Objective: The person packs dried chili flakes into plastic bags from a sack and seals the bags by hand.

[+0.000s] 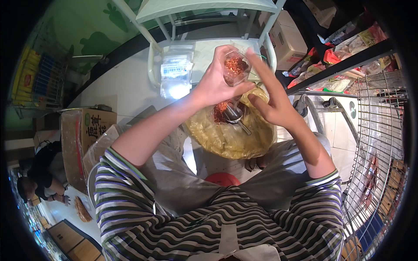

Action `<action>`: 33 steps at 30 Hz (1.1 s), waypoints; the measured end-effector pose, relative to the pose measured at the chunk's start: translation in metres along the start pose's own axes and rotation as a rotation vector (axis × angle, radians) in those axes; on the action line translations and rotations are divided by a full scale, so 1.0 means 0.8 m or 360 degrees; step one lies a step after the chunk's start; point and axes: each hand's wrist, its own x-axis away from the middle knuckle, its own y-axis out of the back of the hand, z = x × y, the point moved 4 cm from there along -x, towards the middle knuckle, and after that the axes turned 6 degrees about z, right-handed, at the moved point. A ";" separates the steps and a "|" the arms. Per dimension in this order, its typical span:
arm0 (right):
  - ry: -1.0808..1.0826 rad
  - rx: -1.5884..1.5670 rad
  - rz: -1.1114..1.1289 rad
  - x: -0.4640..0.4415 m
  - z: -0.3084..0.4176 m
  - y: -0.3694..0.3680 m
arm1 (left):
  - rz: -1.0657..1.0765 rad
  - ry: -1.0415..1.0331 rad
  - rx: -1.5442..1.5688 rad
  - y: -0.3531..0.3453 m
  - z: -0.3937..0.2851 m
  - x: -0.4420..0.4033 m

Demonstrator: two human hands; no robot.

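clear bag of chili flakes [236, 67] held above yellow plastic bag [230, 141]

the left hand [214, 82] curls its fingers round the clear bag; the right hand [275, 106] spreads its fingers beside it, whether gripping i cannot tell. below, a metal scoop [234, 113] lies among loose flakes [219, 112].

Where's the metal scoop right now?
In the head view, slightly right of centre, the metal scoop lies in the mouth of the yellow bag, beside red flakes, lower in the picture than the left hand.

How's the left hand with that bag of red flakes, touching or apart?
Touching: the head view shows the left hand curled against the bag.
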 end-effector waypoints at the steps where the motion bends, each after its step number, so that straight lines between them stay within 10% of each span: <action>1: 0.0001 0.0000 0.0000 0.000 0.001 -0.003 | -0.0015 -0.0068 -0.0074 0.001 0.000 0.000; 33: -0.0055 0.0177 -0.0087 0.000 0.001 0.006 | 0.0015 -0.0082 0.0254 -0.002 0.011 -0.003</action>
